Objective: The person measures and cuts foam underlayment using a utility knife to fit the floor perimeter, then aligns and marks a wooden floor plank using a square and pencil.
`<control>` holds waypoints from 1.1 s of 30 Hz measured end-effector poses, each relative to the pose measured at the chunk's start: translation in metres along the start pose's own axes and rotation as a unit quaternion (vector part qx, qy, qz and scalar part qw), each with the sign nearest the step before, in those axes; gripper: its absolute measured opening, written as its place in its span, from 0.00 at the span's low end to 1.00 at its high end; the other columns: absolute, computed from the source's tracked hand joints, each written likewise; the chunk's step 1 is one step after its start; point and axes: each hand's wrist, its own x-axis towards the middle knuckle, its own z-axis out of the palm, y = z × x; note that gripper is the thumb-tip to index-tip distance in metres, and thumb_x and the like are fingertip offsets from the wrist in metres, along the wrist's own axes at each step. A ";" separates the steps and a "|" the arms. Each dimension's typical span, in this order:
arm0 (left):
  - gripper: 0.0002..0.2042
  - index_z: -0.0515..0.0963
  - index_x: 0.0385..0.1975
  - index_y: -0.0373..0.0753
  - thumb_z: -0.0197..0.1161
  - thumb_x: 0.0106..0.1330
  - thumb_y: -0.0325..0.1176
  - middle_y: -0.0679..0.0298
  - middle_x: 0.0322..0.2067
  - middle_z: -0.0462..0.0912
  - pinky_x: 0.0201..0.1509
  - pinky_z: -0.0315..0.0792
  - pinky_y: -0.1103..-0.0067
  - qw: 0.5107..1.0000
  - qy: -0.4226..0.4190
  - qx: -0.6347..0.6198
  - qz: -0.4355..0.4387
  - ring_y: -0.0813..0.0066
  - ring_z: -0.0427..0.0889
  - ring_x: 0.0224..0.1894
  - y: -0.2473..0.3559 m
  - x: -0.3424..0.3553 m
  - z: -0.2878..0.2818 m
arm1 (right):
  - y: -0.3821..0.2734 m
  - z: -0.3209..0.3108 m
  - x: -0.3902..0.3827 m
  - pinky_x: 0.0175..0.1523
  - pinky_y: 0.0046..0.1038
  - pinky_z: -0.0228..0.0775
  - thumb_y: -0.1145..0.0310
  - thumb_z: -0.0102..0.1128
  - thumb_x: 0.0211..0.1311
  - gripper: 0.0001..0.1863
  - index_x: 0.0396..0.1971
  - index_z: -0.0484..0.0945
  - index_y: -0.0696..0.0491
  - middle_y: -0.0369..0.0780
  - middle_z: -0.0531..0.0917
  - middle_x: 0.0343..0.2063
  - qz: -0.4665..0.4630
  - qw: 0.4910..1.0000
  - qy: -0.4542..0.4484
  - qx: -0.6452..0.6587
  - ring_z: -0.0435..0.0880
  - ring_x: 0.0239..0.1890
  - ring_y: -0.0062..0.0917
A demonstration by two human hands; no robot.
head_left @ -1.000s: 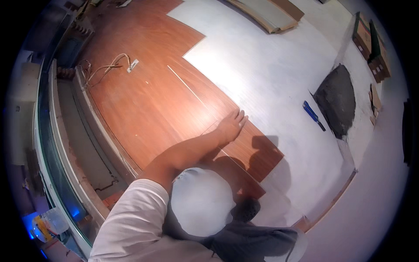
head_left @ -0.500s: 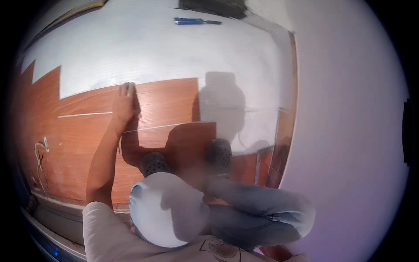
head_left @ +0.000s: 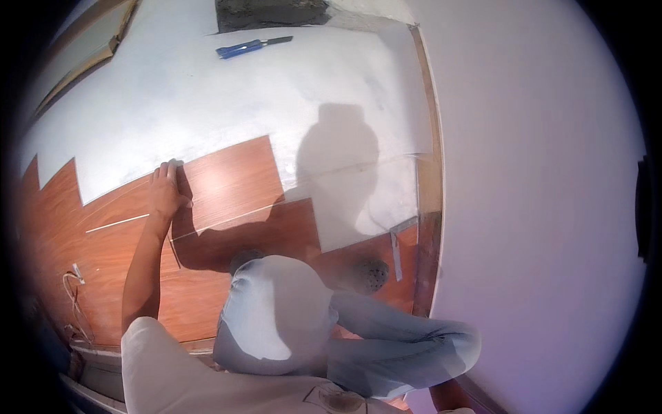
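My left hand (head_left: 166, 196) lies on a reddish-brown wood-look floor plank (head_left: 231, 181), fingers stretched toward its far edge and thumb held apart. Under the palm, the hand hides part of the plank. Pale seams run between this plank and the neighbouring laid planks (head_left: 124, 276); their right ends are stepped. Only a bit of my right forearm (head_left: 448, 395) shows at the lower right, beyond my bent leg, and the right hand is out of sight.
White underlay (head_left: 172, 117) covers the floor beyond the planks. A blue-handled cutter knife (head_left: 241, 50) lies on it. A metal try square (head_left: 396, 252) rests near the right wall (head_left: 524, 207). A cord (head_left: 71, 297) lies at left. My dark shoe (head_left: 372, 274) stands on planks.
The whole view has shifted and turned slightly. My left hand stays on the same plank. My right shoe has moved to the right, past the plank's end.
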 end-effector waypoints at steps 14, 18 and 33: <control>0.08 0.80 0.28 0.35 0.71 0.50 0.28 0.61 0.29 0.78 0.41 0.74 0.69 0.955 -0.183 -0.233 0.017 0.65 0.80 0.35 -0.075 0.079 -0.025 | -0.132 -0.093 0.134 0.48 0.47 0.76 0.64 0.56 0.72 0.11 0.45 0.82 0.54 0.52 0.84 0.36 -0.281 0.948 0.137 -0.062 0.85 0.41 0.47; 0.06 0.82 0.33 0.32 0.68 0.57 0.24 0.57 0.36 0.81 0.43 0.77 0.69 0.964 -0.154 -0.217 0.006 0.65 0.84 0.37 -0.084 0.104 -0.040 | -0.217 -0.096 0.200 0.53 0.43 0.81 0.62 0.62 0.68 0.16 0.54 0.78 0.48 0.45 0.79 0.56 -0.443 0.840 0.268 -0.164 0.79 0.58 0.40; 0.09 0.87 0.39 0.46 0.63 0.66 0.39 0.57 0.41 0.89 0.52 0.80 0.62 0.987 -0.148 -0.035 0.049 0.54 0.88 0.46 -0.063 0.114 -0.026 | -0.245 -0.085 0.234 0.55 0.46 0.80 0.66 0.61 0.65 0.15 0.50 0.77 0.51 0.45 0.78 0.54 -0.379 0.861 0.319 -0.111 0.77 0.58 0.44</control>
